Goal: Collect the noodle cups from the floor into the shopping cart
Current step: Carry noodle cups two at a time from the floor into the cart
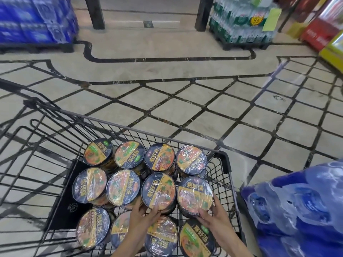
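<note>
Down in the black wire shopping cart [225,164], the noodle cups [130,154] stand lid-up in three rows of four, packed rim to rim and all shrink-wrapped. The person's left hand [142,213] curls its fingers around the near edge of the third cup in the middle row [158,191], thumb on the lid's rim. The right hand [211,213] grips the near edge of the fourth cup in that row [194,194], fingers wrapped along its right side and thumb pressed on the film at the front. Both forearms reach in over the nearest row, partly covering two cups there. A flat black panel [65,201] lies on the cart's bottom at the left. Just right of the cart sits a blue-wrapped pack of water bottles [300,206]. Across the tiled floor [185,112], more stacked bottle packs stand on pallets, blue [35,19] at far left and green-labelled [243,23] at right.
</note>
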A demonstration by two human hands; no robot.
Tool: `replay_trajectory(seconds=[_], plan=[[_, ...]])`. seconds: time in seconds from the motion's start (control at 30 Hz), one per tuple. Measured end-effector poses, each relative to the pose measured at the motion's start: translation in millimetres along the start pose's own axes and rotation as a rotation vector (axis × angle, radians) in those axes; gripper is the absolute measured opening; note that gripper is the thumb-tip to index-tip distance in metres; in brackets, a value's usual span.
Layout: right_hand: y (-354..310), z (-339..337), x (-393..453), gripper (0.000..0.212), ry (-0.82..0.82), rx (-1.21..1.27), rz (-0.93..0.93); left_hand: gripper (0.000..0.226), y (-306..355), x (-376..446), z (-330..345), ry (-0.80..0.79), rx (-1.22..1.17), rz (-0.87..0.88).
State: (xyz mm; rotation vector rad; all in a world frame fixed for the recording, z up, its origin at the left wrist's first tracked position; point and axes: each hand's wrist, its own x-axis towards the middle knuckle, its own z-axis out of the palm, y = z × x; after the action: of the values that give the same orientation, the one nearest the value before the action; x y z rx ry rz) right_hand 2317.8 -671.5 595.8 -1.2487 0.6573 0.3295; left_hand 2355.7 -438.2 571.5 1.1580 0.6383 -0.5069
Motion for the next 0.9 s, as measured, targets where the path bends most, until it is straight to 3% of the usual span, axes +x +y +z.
replay_trajectory(seconds=[0.27,0.5,0.6,0.73,0.77,0.83,0.9], plan=[[-2,3,-1,0.091,-0.025,-0.057,-0.011,0.111,-5,8,-5,-0.041,0.118,0.082],[-7,5,0,0.121,-0.045,-0.091,0.007,0.123,2,8,-4,-0.022,0.144,0.024],[-9,4,-2,0.113,-0.029,-0.135,0.013,0.103,7,8,-3,-0.025,0.039,-0.041],[-25,12,-12,0.065,0.101,-0.292,0.030,0.086,13,4,0,0.005,-0.057,-0.172],[-30,11,-14,0.062,0.150,-0.398,0.008,0.075,14,1,-2,0.032,-0.034,-0.206],[-44,11,-20,0.059,0.224,-0.596,-0.072,0.050,20,-6,-4,0.104,0.162,-0.189],[-66,14,-26,0.050,0.263,-0.743,-0.163,0.037,35,-17,0,0.147,0.451,-0.063]])
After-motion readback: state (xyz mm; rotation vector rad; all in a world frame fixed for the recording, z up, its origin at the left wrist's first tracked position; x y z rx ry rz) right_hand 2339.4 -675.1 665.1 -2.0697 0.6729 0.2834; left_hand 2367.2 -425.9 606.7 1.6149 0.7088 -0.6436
